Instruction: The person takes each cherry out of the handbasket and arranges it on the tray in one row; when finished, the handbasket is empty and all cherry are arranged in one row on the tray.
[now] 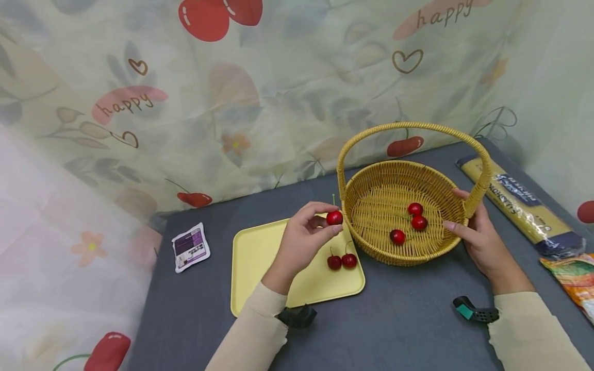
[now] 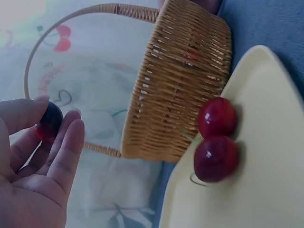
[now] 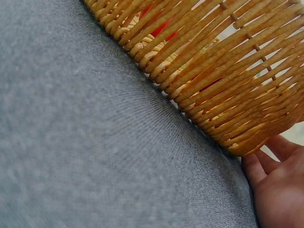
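Between thumb and fingers, my left hand point(image 1: 300, 238) pinches a red cherry point(image 1: 334, 218), its green stem pointing up. It is held above the right part of a pale yellow tray point(image 1: 260, 247), close to the basket's left rim. Two darker cherries point(image 2: 216, 159) sit side by side on the tray. My right hand point(image 1: 484, 247) grips the right side of a wicker basket point(image 1: 376, 206), thumb over the rim and fingers around the outside wall. Three cherries point(image 1: 419, 222) lie on the basket floor. In the right wrist view, the fingers touch the basket's lower wall point(image 3: 228, 104).
The basket's tall arched handle point(image 1: 413, 125) rises over it. Right of the basket lies a long gold and navy packet point(image 1: 524, 206), with an orange bag point(image 1: 573, 281) nearer. A small purple and white packet point(image 1: 191, 247) lies left of the tray. A printed curtain point(image 1: 278, 103) hangs behind.
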{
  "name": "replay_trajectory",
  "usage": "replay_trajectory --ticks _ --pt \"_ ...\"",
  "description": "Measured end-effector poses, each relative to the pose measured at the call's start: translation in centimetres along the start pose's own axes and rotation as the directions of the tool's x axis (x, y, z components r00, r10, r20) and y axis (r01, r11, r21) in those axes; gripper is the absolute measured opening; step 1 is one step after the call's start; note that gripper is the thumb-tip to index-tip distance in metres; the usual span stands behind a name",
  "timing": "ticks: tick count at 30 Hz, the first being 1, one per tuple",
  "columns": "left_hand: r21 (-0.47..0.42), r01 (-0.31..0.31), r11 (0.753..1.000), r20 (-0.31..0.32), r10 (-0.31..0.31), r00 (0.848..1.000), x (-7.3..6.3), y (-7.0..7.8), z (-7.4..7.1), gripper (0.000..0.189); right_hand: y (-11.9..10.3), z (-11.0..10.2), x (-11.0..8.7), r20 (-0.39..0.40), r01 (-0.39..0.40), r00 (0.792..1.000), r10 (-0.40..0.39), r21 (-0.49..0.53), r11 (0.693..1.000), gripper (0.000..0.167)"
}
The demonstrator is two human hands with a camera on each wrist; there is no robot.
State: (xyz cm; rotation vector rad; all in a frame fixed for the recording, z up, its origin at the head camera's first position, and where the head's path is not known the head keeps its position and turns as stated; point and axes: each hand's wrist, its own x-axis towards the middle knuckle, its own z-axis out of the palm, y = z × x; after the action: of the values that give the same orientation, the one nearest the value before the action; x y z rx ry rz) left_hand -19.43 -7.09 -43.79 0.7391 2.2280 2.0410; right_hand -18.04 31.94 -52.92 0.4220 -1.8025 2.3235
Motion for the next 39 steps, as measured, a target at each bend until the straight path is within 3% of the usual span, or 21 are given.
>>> replay_trajectory --ticks 6,11,16,21,25,39 --pt "-0.004 0.074 0.997 -0.063 -0.074 0.995 -2.7 -1.9 -1.7 0.032 -0.1 0.1 0.0 -0.009 0.000 1.000 0.000 0.003 1.000 0.069" --pt "-0.017 0.169 0.986 -0.082 -0.170 0.982 -4.7 -3.9 -2.4 0.033 -0.1 0.1 0.0 -0.011 -0.001 1.000 0.001 0.008 1.000 0.069" --pt "0.077 0.234 0.969 -0.096 -0.226 0.969 -6.1 -5.6 -2.6 0.031 0.0 0.1 0.0 -0.010 0.001 1.000 -0.001 0.011 1.000 0.069" --pt "0.251 0.210 0.945 -0.077 -0.197 0.977 -7.0 -6.9 -2.5 0.029 0.1 0.1 0.0 -0.004 -0.004 1.000 0.004 0.008 1.000 0.069" --pt "0.328 0.172 0.929 -0.060 -0.161 0.985 -7.2 -7.4 -2.5 0.028 0.1 0.2 0.0 -0.006 -0.008 1.000 0.008 0.006 1.000 0.070" --pt "0.415 0.137 0.900 -0.021 -0.141 0.990 -7.3 -7.6 -2.0 0.028 -0.1 0.2 0.0 -0.007 -0.005 1.000 0.005 0.005 1.000 0.070"
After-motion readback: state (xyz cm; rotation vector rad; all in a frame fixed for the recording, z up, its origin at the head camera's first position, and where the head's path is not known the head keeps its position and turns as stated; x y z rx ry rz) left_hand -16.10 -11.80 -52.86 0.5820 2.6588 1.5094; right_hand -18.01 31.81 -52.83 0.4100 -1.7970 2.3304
